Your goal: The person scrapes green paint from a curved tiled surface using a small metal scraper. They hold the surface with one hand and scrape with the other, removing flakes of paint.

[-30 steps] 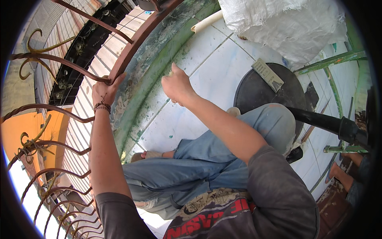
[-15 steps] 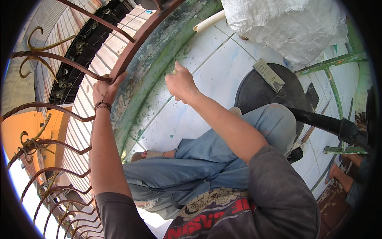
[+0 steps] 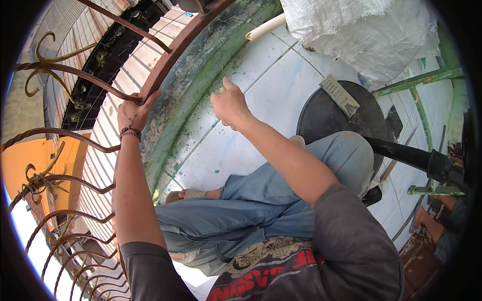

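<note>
My left hand [image 3: 133, 114] is closed around the reddish-brown top rail of a metal railing [image 3: 163, 70], where a twisted bar meets it. A braided bracelet circles that wrist. My right hand [image 3: 230, 104] is in a fist over the tiled floor, thumb on top, apart from the rail. Something small and pale yellowish shows at its fingers, and a faint thin line rises above it. What the fist holds is mostly hidden. Between the rail and the tiles runs a worn ledge [image 3: 201, 72], painted green.
A dark round seat [image 3: 311, 118] carries a flat printed box [image 3: 340, 95] beside my knee. At the top right lies a white woven sack [image 3: 361, 40], near a pale tube [image 3: 266, 27]. Green-painted bars [image 3: 419, 80] stand at right. Another person's foot [image 3: 427, 220] shows at lower right.
Almost nothing differs. The picture shifts very slightly, while both hands keep the same grip and place.
</note>
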The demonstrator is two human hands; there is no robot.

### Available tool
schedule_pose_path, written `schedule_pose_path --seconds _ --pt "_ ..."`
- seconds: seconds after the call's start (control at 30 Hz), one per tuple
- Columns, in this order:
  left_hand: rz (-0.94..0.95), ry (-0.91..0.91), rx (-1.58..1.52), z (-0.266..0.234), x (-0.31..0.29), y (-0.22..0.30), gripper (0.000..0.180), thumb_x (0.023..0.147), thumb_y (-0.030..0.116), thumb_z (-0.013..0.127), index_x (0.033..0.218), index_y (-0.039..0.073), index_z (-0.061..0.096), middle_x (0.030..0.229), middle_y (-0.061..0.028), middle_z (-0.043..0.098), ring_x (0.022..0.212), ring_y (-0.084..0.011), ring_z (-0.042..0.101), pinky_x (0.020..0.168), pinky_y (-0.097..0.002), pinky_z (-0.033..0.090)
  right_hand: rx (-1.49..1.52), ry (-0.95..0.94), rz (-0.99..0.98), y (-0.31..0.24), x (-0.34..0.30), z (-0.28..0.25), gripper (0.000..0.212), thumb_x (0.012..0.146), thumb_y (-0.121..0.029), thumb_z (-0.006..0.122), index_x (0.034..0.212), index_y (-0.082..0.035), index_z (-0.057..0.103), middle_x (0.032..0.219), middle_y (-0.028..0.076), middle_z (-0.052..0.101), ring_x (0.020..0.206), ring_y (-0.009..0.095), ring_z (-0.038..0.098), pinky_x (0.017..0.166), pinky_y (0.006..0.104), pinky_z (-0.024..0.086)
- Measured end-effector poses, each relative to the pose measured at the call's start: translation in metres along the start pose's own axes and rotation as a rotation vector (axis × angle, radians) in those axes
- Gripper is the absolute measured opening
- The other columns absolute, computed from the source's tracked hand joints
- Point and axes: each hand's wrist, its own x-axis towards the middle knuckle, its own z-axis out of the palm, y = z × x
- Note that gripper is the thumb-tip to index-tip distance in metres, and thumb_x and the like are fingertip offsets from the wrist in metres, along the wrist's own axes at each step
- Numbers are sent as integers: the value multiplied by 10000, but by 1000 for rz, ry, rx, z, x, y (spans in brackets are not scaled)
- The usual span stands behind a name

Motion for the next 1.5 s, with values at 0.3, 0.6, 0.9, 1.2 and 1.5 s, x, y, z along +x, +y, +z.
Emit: schedule_pose_path --seconds 0.3,0.6,0.9,1.2,1.5 --pt "-10 -19 -17 -3 -3 2 756 717 720 653 907 -9 716 730 -161 679 749 -291 678 717 -396 501 12 -59 102 -15 -13 0 747 819 -100 448 1513 29 201 1143 254 610 634 263 632 499 351 519" --pt "-24 -37 -9 -3 -2 6 734 726 710 655 925 7 722 736 -159 683 755 -295 680 719 -401 501 -1 90 -108 14 15 10 727 823 -105 468 1489 56 225 1292 321 529 1080 389 606 910 383 505" --pt "3 19 -14 -3 -4 8 757 714 739 647 854 1 733 730 -187 692 760 -328 693 732 -416 528 -102 59 -191 13 1 12 748 826 -95 497 1469 105 171 1295 371 498 1210 415 532 1025 397 432" --pt "27 18 -4 -2 -2 5 762 722 745 634 819 -5 724 719 -192 687 752 -334 693 724 -426 526 36 -71 71 -13 5 -12 731 819 -81 436 1484 74 174 976 262 628 575 285 633 455 372 499" --pt "-37 -31 34 -4 -2 7 743 731 714 647 923 0 719 731 -162 683 765 -299 684 716 -401 499 34 -58 51 -14 -9 -6 787 827 -100 390 1546 -35 77 689 142 536 411 190 404 359 327 333"
